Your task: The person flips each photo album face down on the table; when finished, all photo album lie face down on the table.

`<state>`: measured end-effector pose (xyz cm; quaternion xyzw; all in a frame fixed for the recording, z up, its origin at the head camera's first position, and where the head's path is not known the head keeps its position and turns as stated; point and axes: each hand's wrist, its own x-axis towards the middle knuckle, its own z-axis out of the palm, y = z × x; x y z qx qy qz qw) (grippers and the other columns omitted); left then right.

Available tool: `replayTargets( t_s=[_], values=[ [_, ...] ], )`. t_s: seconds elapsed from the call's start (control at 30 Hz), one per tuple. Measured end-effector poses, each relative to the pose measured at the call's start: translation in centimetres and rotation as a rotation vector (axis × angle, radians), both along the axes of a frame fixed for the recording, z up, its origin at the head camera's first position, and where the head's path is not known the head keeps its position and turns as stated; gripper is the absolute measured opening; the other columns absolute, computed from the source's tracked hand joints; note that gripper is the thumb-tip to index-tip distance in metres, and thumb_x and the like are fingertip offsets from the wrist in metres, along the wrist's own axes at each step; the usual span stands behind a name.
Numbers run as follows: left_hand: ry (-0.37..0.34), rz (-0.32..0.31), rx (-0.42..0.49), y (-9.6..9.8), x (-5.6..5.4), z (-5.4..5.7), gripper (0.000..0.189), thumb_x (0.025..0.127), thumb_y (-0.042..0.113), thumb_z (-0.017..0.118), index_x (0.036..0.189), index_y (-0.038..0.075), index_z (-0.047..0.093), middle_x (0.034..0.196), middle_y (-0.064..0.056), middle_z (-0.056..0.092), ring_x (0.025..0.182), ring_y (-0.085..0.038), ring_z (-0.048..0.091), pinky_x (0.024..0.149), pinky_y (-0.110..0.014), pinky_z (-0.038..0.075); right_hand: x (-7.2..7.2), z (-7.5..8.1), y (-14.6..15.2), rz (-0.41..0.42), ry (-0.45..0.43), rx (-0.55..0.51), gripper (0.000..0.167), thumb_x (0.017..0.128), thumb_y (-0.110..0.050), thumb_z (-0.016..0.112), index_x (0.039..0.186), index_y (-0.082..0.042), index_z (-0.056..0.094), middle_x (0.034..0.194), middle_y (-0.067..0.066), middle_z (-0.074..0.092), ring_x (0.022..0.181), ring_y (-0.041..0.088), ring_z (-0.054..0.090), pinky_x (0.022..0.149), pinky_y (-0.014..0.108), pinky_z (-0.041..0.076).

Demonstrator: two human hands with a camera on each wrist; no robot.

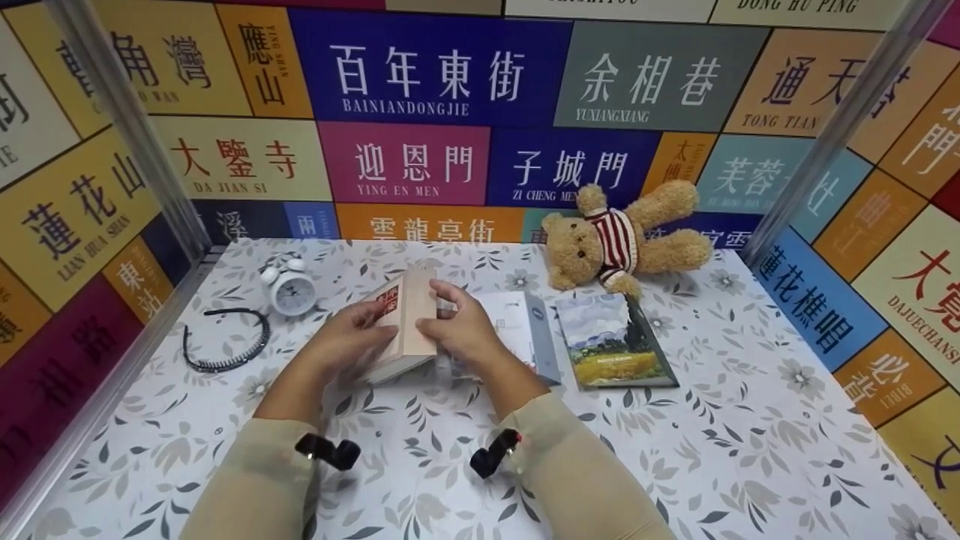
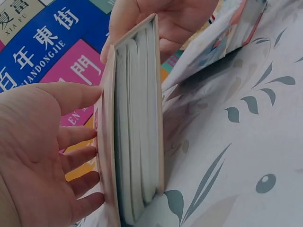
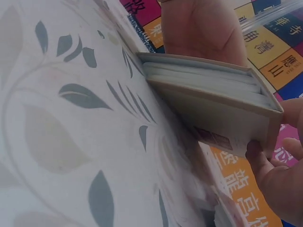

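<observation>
Between the two hands a thick beige book (image 1: 417, 319) with red lettering is held tilted, spine up, over the patterned table. My right hand (image 1: 469, 330) grips its spine edge, thumb on one cover and fingers on the other side, as the right wrist view shows at the book's corner (image 3: 272, 111). The left hand (image 1: 341, 341) has fingers and thumb extended, fingertips against the front cover in the left wrist view. Page edges (image 2: 137, 123) face that camera, closed between the covers. A white and blue book (image 1: 517, 330) lies just right, partly covered by my right hand.
Farther right lies a book with a painted landscape cover (image 1: 619, 341). A teddy bear (image 1: 616, 240) in a striped sweater lies behind it. At left are a white alarm clock (image 1: 291, 289) and a black headband (image 1: 262, 337). Printed panels (image 1: 420, 67) wall in the back and sides.
</observation>
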<state>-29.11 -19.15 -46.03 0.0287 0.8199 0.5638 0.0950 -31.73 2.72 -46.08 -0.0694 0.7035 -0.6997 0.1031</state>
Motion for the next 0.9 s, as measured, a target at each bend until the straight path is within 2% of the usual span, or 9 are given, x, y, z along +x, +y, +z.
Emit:
replayTargets(
  t_s=[0.07,0.23,0.4,0.53,0.67,0.9],
  values=[
    [0.024,-0.019,-0.029,-0.1,-0.1,-0.1,0.074,0.100,0.026,0.073,0.163,0.003,0.042,0.173,-0.019,0.036,0.164,-0.038,0.028,0.137,-0.052,0.019,-0.1,-0.3,0.0,0.005,0.007,0.020,0.075,0.087,0.003,0.078,0.156,-0.015,0.055,0.159,0.012,0.054,0.129,0.031,0.068,0.089,0.037,0.067],
    [0.006,-0.013,-0.157,-0.2,0.0,0.0,0.079,0.096,0.031,0.077,0.164,0.009,0.044,0.173,-0.019,0.034,0.163,-0.041,0.027,0.137,-0.057,0.016,-0.3,-1.0,0.1,0.017,0.017,0.098,0.077,0.085,0.006,0.077,0.155,-0.013,0.055,0.158,0.014,0.056,0.130,0.033,0.068,0.093,0.037,0.066],
    [-0.007,-0.011,-0.273,-0.2,0.1,0.0,0.083,0.095,0.038,0.077,0.165,0.014,0.042,0.175,-0.017,0.032,0.164,-0.043,0.025,0.136,-0.060,0.015,-0.3,-1.2,0.0,0.009,0.012,0.163,0.078,0.085,0.007,0.078,0.156,-0.017,0.056,0.159,0.012,0.056,0.132,0.032,0.067,0.100,0.037,0.064],
    [-0.015,-0.006,-0.295,-0.3,0.0,0.0,0.084,0.095,0.040,0.077,0.165,0.012,0.042,0.175,-0.017,0.031,0.164,-0.043,0.024,0.136,-0.061,0.016,-0.2,-1.2,-0.1,0.004,-0.002,0.183,0.081,0.084,0.007,0.079,0.157,-0.020,0.055,0.162,0.011,0.053,0.138,0.033,0.064,0.106,0.040,0.061],
    [-0.002,-0.012,-0.335,-0.4,-0.1,-0.2,0.083,0.094,0.039,0.078,0.164,0.010,0.043,0.175,-0.018,0.031,0.164,-0.045,0.025,0.135,-0.062,0.017,-0.3,-1.2,0.0,0.033,-0.018,0.167,0.084,0.084,0.006,0.078,0.159,-0.019,0.051,0.164,0.014,0.051,0.144,0.038,0.059,0.112,0.043,0.058],
    [0.003,-0.031,-0.389,-0.4,-0.2,-0.3,0.084,0.092,0.038,0.079,0.164,0.012,0.045,0.176,-0.019,0.030,0.163,-0.047,0.026,0.134,-0.065,0.018,-0.2,-1.0,0.3,0.062,-0.078,0.181,0.082,0.089,0.002,0.076,0.162,-0.023,0.047,0.162,0.017,0.053,0.146,0.038,0.057,0.107,0.039,0.061]
  ],
)
